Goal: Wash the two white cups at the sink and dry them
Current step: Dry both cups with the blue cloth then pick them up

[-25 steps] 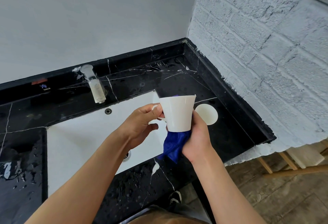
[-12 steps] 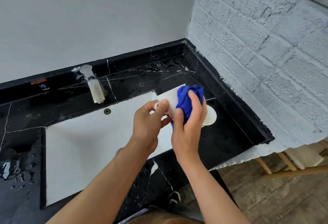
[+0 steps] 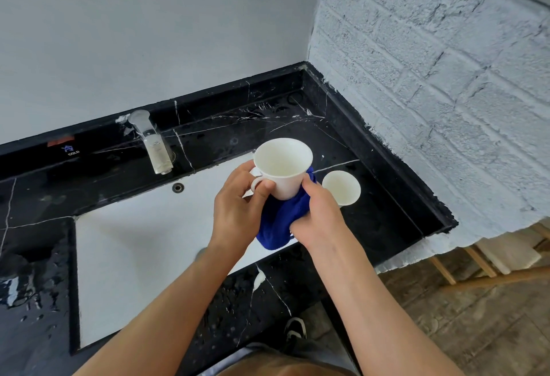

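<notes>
Here, cup (image 3: pixel 282 167) between left hand (image 3: pixel 238 212) and cloth-wrapped right hand (image 3: pixel 320 215).

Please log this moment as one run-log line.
left hand: holds cup handle | right hand: blue cloth under cup | second cup: on counter

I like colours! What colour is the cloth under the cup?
The cloth is deep blue, seen clearly in the head view.
</notes>
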